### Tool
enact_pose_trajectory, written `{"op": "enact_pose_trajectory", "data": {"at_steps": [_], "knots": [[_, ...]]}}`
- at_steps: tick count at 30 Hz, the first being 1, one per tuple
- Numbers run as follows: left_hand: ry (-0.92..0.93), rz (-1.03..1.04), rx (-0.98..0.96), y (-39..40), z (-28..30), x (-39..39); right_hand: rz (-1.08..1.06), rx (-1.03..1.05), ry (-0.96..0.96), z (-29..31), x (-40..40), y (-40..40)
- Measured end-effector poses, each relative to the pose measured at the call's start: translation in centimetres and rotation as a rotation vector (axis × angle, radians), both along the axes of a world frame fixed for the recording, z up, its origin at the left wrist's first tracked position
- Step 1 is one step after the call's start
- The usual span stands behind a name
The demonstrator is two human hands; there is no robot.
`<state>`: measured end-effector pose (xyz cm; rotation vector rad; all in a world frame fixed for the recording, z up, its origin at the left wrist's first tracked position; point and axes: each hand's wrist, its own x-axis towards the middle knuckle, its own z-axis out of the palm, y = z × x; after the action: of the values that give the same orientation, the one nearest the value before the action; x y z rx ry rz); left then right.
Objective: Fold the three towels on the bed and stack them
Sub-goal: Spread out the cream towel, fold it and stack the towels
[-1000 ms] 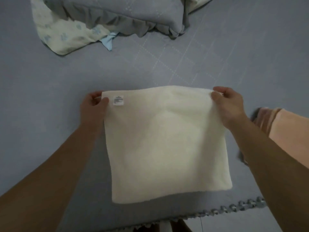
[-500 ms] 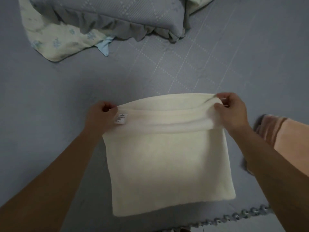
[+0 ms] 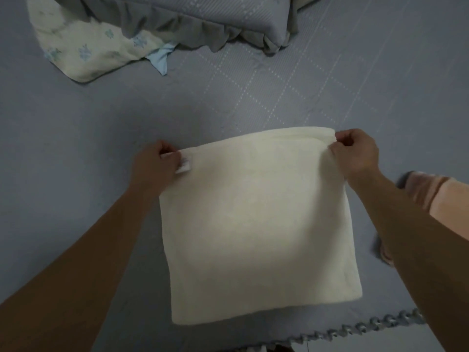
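Cream towel lies flat on the grey bed; my left hand and right hand pinch its 2 far corners, the body extending toward me.

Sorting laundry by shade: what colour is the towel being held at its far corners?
Cream white towel, plain, clearest in the head view.

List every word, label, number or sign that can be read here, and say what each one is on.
No text can be read.
Small white care tag at the far left corner of the cream towel, beside the left hand: its print is too small and blurred to read.
Floral cloth by the pillow: pattern only, no lettering.
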<state>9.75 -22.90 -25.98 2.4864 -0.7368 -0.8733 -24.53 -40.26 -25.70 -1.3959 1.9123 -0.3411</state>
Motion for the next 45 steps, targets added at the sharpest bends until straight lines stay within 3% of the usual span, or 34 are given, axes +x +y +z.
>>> {"op": "enact_pose_trajectory", "data": {"at_steps": [5, 10, 16, 22, 26, 28, 33, 36, 38, 40, 43, 45], "knots": [[0.051, 0.178, -0.172, 1.9, 0.0, -0.1, 0.023, 0.031, -0.005, 0.7, -0.9, 3.5], [0.343, 0.358, -0.207, 8.3, -0.3, -3.4, -0.029, 0.166, 0.055, 0.3, -5.4, 11.1], [0.345, 0.362, -0.052, 19.8, 0.9, -10.2, 0.002, 0.186, 0.009, 2.3, -10.4, 19.1], [0.436, 0.340, 0.098, 26.1, 2.2, -15.9, 0.364, 0.361, 0.159, 2.3, -14.2, 22.5], [0.495, 0.509, -0.024, 26.8, 1.5, -14.6, 0.182, 0.160, -0.038, 3.6, -15.1, 20.7], [0.453, 0.572, -0.128, 33.8, 2.5, -21.2, 0.256, 0.055, -0.115, 4.6, -20.9, 25.9], [0.279, 0.261, 0.149, 34.3, 0.5, -20.5, 0.534, 0.240, 0.205, 1.7, -21.9, 26.2], [0.213, 0.376, 0.164, 34.7, 0.4, -20.7, 0.444, 0.238, 0.293, 2.5, -21.2, 26.6], [-0.022, 0.360, 0.100, 34.4, 1.3, -21.6, 0.435, 0.089, 0.399, 3.0, -19.8, 28.0], [-0.266, 0.164, -0.039, 32.1, 2.4, -23.1, 0.597, -0.122, 0.445, 3.6, -16.4, 29.1], [-0.385, -0.291, -0.161, 26.0, 2.5, -25.8, 0.944, -0.269, 0.316, 3.4, -9.0, 30.0], [-0.430, -0.518, -0.099, 22.5, 0.9, -26.5, 1.103, -0.348, 0.282, 2.1, -4.0, 30.1]]}}
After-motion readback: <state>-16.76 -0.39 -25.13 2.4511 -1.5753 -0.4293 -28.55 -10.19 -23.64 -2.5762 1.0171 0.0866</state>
